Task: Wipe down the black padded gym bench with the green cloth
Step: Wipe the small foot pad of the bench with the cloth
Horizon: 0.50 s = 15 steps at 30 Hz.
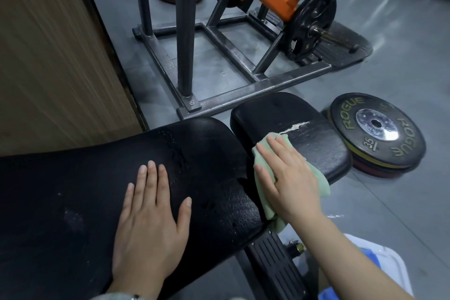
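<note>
- We are pressing the green cloth [264,192] with our right hand [287,178], fingers straight, onto the near left end of the bench's small black pad [316,146].
- We are resting our left hand [151,214], fingers spread flat, on the large pad [73,190].

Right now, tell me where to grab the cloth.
Probably pinch the loose corner hanging off the seat pad's near edge, from the near right side: the cloth droops free there, while the right hand presses the rest flat.
</note>
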Available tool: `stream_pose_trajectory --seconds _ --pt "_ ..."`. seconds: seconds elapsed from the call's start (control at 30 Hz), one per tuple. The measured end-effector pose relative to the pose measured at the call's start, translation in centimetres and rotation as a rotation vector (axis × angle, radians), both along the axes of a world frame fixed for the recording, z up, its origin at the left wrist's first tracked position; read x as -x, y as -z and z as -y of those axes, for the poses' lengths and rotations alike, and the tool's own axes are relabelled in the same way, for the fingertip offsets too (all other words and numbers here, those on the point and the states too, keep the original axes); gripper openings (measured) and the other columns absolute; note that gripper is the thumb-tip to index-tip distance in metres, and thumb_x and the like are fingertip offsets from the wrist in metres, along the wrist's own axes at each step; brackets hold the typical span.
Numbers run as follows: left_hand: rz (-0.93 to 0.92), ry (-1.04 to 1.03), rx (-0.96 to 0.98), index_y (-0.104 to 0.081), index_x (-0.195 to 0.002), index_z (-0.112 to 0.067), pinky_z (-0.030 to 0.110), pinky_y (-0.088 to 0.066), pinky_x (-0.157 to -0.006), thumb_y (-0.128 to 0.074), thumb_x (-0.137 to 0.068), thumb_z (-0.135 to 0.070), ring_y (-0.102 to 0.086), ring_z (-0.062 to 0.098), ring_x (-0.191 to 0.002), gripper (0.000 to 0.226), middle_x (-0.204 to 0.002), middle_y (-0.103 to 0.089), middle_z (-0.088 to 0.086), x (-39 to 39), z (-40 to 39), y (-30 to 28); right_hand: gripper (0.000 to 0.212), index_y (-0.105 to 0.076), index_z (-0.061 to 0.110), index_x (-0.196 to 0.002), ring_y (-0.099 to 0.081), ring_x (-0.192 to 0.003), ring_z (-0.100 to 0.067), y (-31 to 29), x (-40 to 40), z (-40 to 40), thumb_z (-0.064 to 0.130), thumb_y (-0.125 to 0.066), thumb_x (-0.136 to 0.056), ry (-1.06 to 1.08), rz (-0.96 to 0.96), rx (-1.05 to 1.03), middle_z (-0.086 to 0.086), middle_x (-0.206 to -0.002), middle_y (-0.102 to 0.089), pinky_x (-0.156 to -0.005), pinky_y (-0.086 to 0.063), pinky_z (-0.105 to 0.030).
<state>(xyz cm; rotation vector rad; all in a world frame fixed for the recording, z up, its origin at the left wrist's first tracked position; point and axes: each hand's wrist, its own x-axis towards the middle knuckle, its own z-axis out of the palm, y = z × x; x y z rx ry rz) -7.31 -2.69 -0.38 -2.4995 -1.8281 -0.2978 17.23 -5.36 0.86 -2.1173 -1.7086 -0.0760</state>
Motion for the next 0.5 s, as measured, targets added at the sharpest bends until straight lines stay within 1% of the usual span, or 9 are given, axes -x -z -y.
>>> stream_pose_trajectory --seconds 0.1,0.2,0.3,0.33,0.4,0.5 --pt "-0.006 -0.002 0.011 -0.033 -0.145 0.002 0.032 -0.002 -0.118 -0.018 -0.1 -0.053 -0.017 0.02 -0.146 0.074 -0.155 -0.028 0.015 0.0 0.1 0.0 0.072 -0.059 0.019 -0.133 -0.042 -0.136 -0.023 0.2 -0.9 0.7 0.067 -0.02 -0.096 0.006 -0.025 -0.042 -0.005 -0.143 -0.051 -0.109 -0.038 -0.044" --pt "0.0 -0.007 0.002 -0.033 -0.145 0.003 0.034 -0.004 -0.118 -0.018 -0.1 -0.053 -0.017 0.02 -0.146 0.074 -0.155 -0.028 0.015 0.0 0.0 0.1 0.073 -0.061 0.016 -0.131 -0.045 -0.134 -0.024 0.5 -1.4 0.9 0.069 -0.026 -0.093 0.036 -0.059 -0.11 -0.007 -0.14 -0.054 -0.108 -0.036 -0.04" --pt "0.011 -0.004 -0.009 -0.034 -0.145 0.003 0.034 -0.005 -0.118 -0.021 -0.098 -0.052 -0.019 0.021 -0.145 0.073 -0.154 -0.029 0.016 -0.1 0.0 0.1 0.063 -0.065 0.014 -0.126 -0.049 -0.13 -0.024 0.7 -2.2 1.1 0.06 -0.041 -0.089 0.076 -0.059 -0.176 -0.008 -0.136 -0.057 -0.106 -0.037 -0.038" --pt "0.016 -0.003 -0.007 -0.035 -0.145 0.003 0.034 -0.005 -0.118 -0.023 -0.098 -0.052 -0.019 0.021 -0.145 0.073 -0.154 -0.029 0.016 -0.1 0.0 0.1 0.06 -0.065 0.013 -0.125 -0.05 -0.13 -0.025 0.7 -2.8 1.2 0.055 -0.044 -0.088 0.085 -0.061 -0.181 -0.009 -0.135 -0.058 -0.106 -0.036 -0.036" --pt "0.023 -0.004 -0.007 -0.034 -0.145 0.003 0.033 -0.004 -0.118 -0.024 -0.098 -0.051 -0.02 0.021 -0.145 0.073 -0.154 -0.029 0.016 -0.1 0.0 0.1 0.059 -0.065 0.013 -0.125 -0.05 -0.13 -0.025 0.3 -4.3 1.2 0.053 -0.042 -0.088 0.113 -0.105 -0.16 -0.01 -0.135 -0.058 -0.109 -0.033 -0.035" --pt "0.023 -0.004 -0.011 -0.034 -0.145 0.003 0.034 -0.004 -0.118 -0.025 -0.097 -0.051 -0.02 0.022 -0.145 0.073 -0.154 -0.028 0.016 -0.1 0.0 0.1 0.069 -0.063 0.014 -0.128 -0.043 -0.136 -0.022 -1.0 -6.1 0.7 0.059 -0.031 -0.086 0.203 -0.206 -0.083 -0.008 -0.14 -0.054 -0.113 -0.028 -0.039"
